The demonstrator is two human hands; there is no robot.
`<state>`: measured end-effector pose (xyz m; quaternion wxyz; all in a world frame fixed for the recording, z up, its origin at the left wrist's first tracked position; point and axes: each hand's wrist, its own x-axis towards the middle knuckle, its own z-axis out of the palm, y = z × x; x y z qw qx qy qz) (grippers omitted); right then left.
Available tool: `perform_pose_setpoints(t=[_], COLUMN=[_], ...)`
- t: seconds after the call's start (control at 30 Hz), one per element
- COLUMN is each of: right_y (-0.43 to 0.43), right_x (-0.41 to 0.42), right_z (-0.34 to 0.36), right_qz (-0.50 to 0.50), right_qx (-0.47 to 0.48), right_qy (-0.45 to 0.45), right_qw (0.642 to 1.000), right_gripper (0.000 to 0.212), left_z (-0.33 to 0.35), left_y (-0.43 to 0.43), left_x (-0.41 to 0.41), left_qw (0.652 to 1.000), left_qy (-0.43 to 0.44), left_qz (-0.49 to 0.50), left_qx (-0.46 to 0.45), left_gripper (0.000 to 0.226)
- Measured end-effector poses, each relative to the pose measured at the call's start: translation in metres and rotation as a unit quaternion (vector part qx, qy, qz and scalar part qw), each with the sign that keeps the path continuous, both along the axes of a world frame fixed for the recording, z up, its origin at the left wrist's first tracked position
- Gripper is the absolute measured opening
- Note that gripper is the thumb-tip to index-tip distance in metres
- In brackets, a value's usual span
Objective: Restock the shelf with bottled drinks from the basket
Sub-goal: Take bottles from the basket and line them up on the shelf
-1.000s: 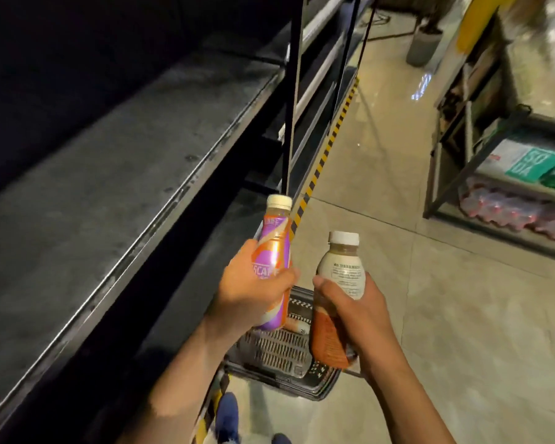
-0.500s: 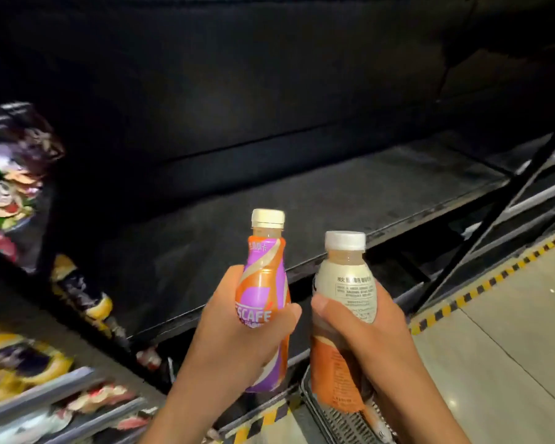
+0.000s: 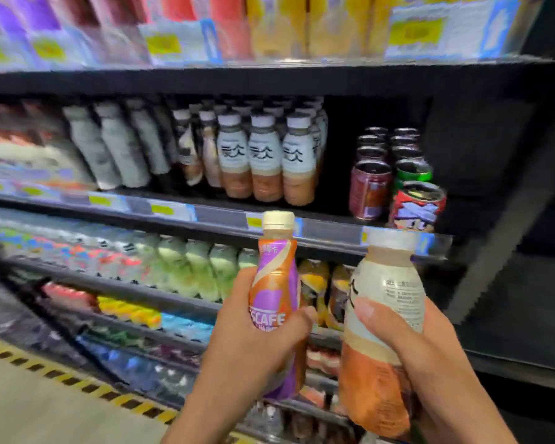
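Left hand: the left hand [image 3: 250,344] is wrapped around a slim orange-and-purple plastic coffee bottle with a cream cap [image 3: 276,296], held upright in front of the lower shelves.

Right hand: the right hand [image 3: 420,357] is closed on a fatter cream-and-orange plastic bottle with a white cap [image 3: 382,328], also upright, just beside the other one.

Matching stock: a row of white-capped cream-and-brown bottles [image 3: 266,161] stands on the black middle shelf [image 3: 205,216], looks like the same drink as the right-hand one imo.

Gap: dark empty spot between that row and the dark drink cans [image 3: 394,177].

How I'd do it: right-hand bottle into that gap, base down first, label facing out, don't nudge the cans. Purple one's slot isn't obvious here, too blurry.

Basket: not in view.
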<state>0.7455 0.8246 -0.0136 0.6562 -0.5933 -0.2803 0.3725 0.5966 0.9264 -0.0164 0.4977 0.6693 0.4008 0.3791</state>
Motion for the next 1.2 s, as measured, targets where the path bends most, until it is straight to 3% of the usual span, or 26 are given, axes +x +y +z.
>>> perform_pose_setpoints(t=[0.17, 0.4, 0.73, 0.97, 1.2], right_y=[0.082, 0.153, 0.216, 0.243, 0.25], right_x=[-0.078, -0.119, -0.104, -0.083, -0.056], right_z=[0.002, 0.024, 0.032, 0.053, 0.059], right_qz=[0.023, 0.033, -0.02, -0.078, -0.188], right_qx=[0.021, 0.029, 0.049, 0.047, 0.057], right_qy=[-0.01, -0.044, -0.105, -0.145, -0.146], right_qw=[0.999, 0.998, 0.993, 0.985, 0.97], right_gripper=[0.067, 0.055, 0.041, 0.052, 0.031], left_z=[0.007, 0.019, 0.037, 0.054, 0.064], left_y=[0.074, 0.157, 0.23, 0.268, 0.301], left_x=[-0.08, -0.122, -0.084, -0.051, -0.026], left_qw=[0.999, 0.999, 0.997, 0.993, 0.997], left_qy=[0.0, -0.006, -0.044, -0.042, -0.03], left_qz=[0.036, 0.014, -0.023, -0.049, -0.071], left_qx=[0.034, 0.037, 0.064, 0.098, 0.028], left_gripper=[0.043, 0.043, 0.029, 0.031, 0.029])
